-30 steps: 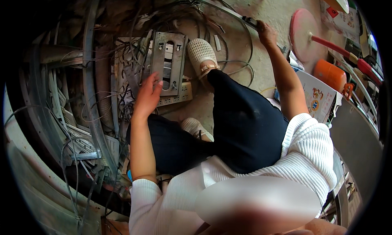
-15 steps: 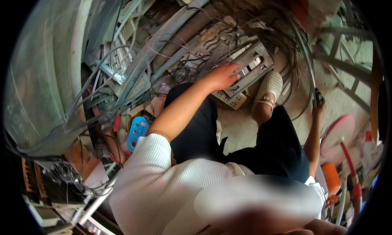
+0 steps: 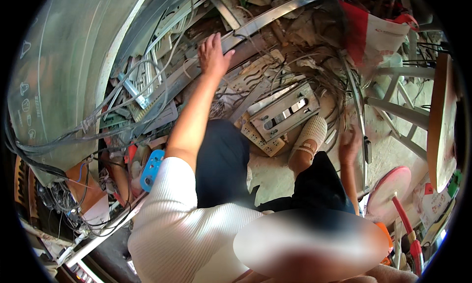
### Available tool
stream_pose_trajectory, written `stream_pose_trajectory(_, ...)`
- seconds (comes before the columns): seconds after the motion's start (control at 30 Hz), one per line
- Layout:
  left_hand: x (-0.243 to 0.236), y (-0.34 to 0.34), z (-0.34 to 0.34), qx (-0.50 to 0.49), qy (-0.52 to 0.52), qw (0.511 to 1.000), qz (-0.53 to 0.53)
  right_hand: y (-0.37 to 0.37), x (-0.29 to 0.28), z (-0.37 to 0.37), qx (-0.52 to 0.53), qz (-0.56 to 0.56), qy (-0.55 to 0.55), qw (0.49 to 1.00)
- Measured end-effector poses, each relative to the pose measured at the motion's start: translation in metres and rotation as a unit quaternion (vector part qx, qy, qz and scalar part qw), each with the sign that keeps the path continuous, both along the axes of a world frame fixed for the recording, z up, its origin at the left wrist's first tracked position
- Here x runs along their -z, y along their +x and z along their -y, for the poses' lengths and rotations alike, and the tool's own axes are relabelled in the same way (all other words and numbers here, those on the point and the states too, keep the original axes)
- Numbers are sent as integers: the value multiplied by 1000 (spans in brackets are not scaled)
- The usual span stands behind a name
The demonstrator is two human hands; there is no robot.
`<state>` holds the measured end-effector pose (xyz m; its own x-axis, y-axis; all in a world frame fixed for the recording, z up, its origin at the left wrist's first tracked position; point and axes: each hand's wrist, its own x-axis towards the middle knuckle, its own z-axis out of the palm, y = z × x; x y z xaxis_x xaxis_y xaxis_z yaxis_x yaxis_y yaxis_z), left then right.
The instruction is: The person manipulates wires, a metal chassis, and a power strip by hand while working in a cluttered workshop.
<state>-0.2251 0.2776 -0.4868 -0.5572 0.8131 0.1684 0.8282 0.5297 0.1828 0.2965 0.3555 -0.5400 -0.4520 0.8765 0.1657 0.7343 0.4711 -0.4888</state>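
Rail (image 3: 265,19), long and of bare metal, is partly covered by the left hand (image 3: 213,56), whose fingers are spread wide with nothing seen gripped in them; whether the metal is actually touched cannot be told. Just left of that hand, pale metal strips (image 3: 154,54) are heaped, and farther left a large greenish panel (image 3: 64,76) is stood. Between the two hands, nearer the right, a slotted metal plate (image 3: 285,113) is laid at a slant, and a cream socket strip (image 3: 265,144) is partly hidden beneath it. The right hand (image 3: 350,142) is held low, just beside a thin metal bar (image 3: 362,118) fitted with a black piece (image 3: 368,151); its fingers are blurred, so whether anything is gripped there cannot be told. Between the plate and the right hand, a woven shoe (image 3: 312,133) is seen. Well below the left hand, a blue flat piece (image 3: 152,171) is set beside the sleeve. Above the right hand, a red and white bag (image 3: 376,34) is placed; below and right of it, a pinkish-red disc (image 3: 391,184) is joined to a red pole (image 3: 403,214).
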Motion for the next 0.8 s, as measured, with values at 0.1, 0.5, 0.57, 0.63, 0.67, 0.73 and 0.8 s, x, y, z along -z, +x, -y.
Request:
stream_pose_trajectory(0.1,8,-21,-13,-7,-239,971,-22,-60,-9,26,-47,-48,-143,987)
stream_pose_trajectory(0.5,25,-40,-4,10,-196,980,-35,-133,21,60,-179,-78,-233,953)
stream_pose_trajectory(0.57,14,-37,-2,-13,-212,977,-12,-131,24,59,-169,-74,-228,956)
stream_pose_trajectory(0.63,3,-40,8,-36,-206,978,4,-130,24,60,-164,-70,-230,957)
stream_pose_trajectory(0.67,-3,-42,9,-52,-215,975,20,-129,25,60,-161,-67,-233,957)
stream_pose_trajectory(0.73,-22,-47,19,-52,-201,978,13,-129,25,60,-158,-69,-241,955)
stream_pose_trajectory(0.8,-28,-57,32,-44,-184,982,8,-132,24,59,-155,-76,-246,954)
